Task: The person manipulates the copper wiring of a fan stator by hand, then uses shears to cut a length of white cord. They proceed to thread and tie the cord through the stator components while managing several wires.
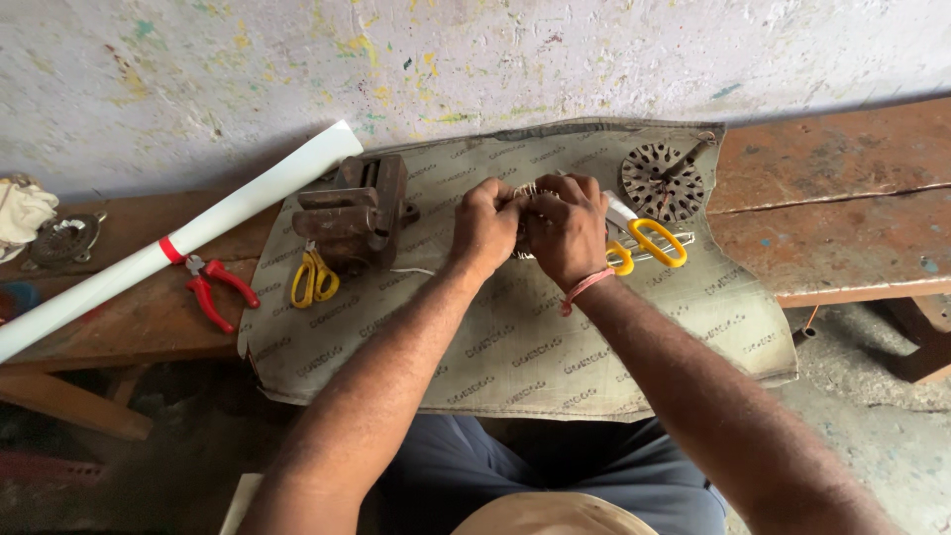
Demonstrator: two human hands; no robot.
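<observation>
My left hand (483,224) and my right hand (567,226) are clenched together around a small round metal core with wire windings (525,194), mostly hidden between the fingers. They hold it just above a grey woven sack cloth (515,342) spread over a wooden bench. A pair of yellow-handled scissors (649,241) lies right of my right hand, partly under it. A pink thread band circles my right wrist.
A rusty bench vise (355,210) stands left of my hands, with second yellow scissors (313,279) before it. Red-handled pliers (216,288) and a white rolled sheet (168,246) lie further left. A slotted round metal core (662,181) sits at back right. The wall runs behind.
</observation>
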